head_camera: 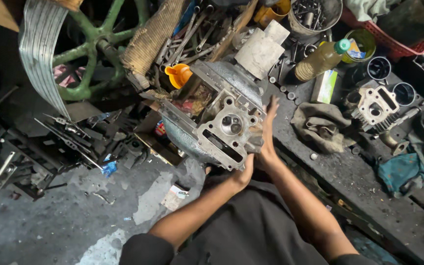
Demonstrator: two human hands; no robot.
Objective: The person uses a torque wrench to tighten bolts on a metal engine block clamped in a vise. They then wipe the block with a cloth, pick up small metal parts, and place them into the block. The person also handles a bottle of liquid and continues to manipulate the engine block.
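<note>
At the upper left of the frame we see a green spoked wheel with a pale grey ribbed belt hanging across it, and below it a litter of dark tools on the stained floor. Moving toward the middle top, a woven tan roll lies against a heap of spanners, and an orange funnel sits just behind the engine cylinder head. That cylinder head fills the centre of the frame: a grey cast-metal block, tilted, its flat machined face turned toward us with a round chamber and bolt holes around it. Our left hand cups its lower edge from beneath, fingers curled under it. Our right hand lies flat and open along its right side, fingers stretched upward against the metal. To the right, on the dark workbench, we find a crumpled grey rag, a bottle of amber oil with a green cap, a second smaller cylinder head, and a teal cloth at the far right.
</note>
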